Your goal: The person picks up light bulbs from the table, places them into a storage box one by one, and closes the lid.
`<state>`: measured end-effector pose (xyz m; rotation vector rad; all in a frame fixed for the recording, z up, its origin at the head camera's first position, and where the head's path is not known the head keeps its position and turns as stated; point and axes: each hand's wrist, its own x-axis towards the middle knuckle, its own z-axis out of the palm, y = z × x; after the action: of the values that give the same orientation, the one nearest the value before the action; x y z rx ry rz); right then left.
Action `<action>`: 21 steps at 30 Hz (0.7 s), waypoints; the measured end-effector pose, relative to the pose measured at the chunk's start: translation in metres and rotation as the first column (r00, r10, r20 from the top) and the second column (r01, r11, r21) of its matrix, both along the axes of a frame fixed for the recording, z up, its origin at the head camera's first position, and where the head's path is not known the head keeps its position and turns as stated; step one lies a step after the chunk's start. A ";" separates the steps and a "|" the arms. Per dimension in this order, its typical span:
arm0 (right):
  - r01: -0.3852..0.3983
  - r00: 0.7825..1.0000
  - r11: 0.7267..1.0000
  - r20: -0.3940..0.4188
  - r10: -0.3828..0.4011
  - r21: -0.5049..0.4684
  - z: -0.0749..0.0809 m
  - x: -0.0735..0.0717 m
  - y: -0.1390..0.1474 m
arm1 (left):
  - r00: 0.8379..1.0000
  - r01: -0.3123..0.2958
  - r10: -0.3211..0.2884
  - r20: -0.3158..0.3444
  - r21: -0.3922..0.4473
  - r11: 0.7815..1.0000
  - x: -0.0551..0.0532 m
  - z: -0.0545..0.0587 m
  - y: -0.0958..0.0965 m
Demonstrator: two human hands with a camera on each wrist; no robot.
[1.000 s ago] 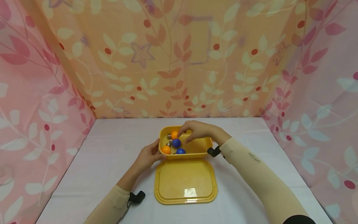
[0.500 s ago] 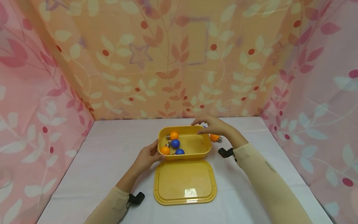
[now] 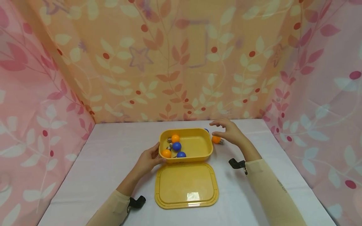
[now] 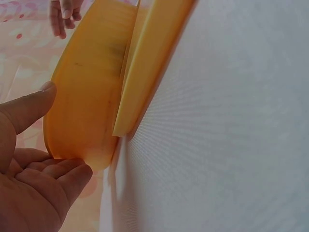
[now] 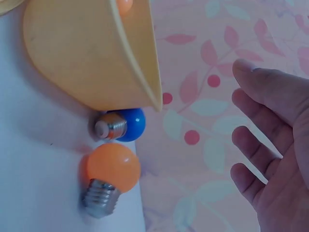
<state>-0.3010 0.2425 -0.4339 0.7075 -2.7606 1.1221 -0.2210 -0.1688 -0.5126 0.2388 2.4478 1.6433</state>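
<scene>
Outward swings our right hand (image 3: pixel 230 131), empty and loose, near the round orange metal-based bulb (image 5: pixel 115 168) beside the yellow plastic tub (image 3: pixel 198 145) our left hand (image 3: pixel 147 159) grips. Seemingly we're mid-reach; next calls for pinching it.

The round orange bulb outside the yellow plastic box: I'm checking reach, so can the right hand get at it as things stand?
Probably yes: the right hand, empty, hovers close to the round orange bulb, and nothing visible stands between them.
</scene>
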 end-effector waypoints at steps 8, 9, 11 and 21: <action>0.167 0.986 0.985 0.019 -0.167 -0.047 -0.031 0.009 0.021 | 1.000 0.009 -0.009 0.013 0.010 1.000 0.000 -0.002 0.002; 0.183 0.983 0.982 0.020 -0.182 -0.047 -0.035 0.010 0.023 | 1.000 0.009 -0.009 0.014 0.011 1.000 0.000 -0.002 0.002; 0.214 0.977 0.975 0.027 -0.213 -0.053 -0.043 0.011 0.026 | 1.000 0.006 -0.007 0.018 0.016 1.000 0.001 -0.002 0.001; 0.283 0.958 0.957 0.059 -0.279 -0.064 -0.065 0.011 0.034 | 1.000 -0.002 0.002 0.017 0.001 1.000 0.001 0.001 0.001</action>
<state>-0.2896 0.2764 -0.4993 0.2695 -2.7300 1.1822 -0.2202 -0.1682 -0.5114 0.2219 2.4354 1.6404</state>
